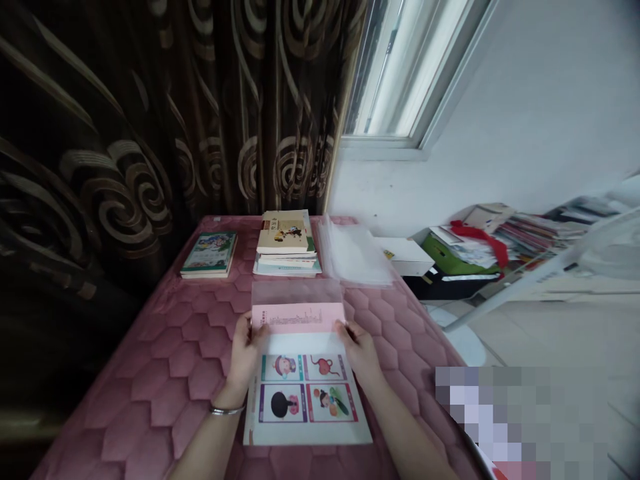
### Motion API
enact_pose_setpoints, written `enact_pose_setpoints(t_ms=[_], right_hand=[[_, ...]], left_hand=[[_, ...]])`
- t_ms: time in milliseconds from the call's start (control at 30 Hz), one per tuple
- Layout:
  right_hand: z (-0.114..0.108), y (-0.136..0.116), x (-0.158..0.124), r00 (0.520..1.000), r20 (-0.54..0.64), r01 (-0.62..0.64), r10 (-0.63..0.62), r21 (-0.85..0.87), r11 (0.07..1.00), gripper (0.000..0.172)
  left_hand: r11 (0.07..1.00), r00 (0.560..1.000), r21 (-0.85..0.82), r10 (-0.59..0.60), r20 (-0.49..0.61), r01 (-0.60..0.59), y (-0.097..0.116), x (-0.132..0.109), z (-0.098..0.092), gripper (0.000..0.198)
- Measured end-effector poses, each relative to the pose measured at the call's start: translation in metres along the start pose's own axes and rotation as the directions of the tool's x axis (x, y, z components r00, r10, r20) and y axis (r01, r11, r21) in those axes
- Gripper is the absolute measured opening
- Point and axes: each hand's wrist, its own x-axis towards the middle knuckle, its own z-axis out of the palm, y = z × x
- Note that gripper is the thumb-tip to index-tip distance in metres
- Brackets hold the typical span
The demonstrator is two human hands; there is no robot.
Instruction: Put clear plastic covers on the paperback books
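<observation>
The fingers (261, 335) of your left hand (245, 343) and right hand (357, 344) are closing on opposite side edges of a picture book (307, 380) over the pink quilted surface (195, 333), a clear cover (297, 291) extending beyond it, while a book stack (286, 243) is sitting between a green book (209, 253) and clear sleeves (354, 252).

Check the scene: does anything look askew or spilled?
Slightly askew: the clear plastic sheets beside the stacked books lie fanned, with edges misaligned. Farther right, a red cloth-like item drapes messily over papers. No spill is visible.
</observation>
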Motion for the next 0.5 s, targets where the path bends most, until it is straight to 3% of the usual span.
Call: enact_pose_setpoints(t_ms=[300,500], right_hand=[[-0.0041,-0.0101,-0.0075,0.997,0.056,-0.06,0.053,0.129,0.99,0.031],[-0.0032,-0.0023,-0.0038,0.999,0.034,-0.005,0.003,0.052,0.999,0.037]], left_hand=[[1.0,1.0,0.013,0.012,-0.008,-0.012,-0.0018,0.0022,0.0038,0.039],[1.0,1.0,-0.018,-0.025,-0.013,0.025,0.001,-0.0031,0.0016,0.037]])
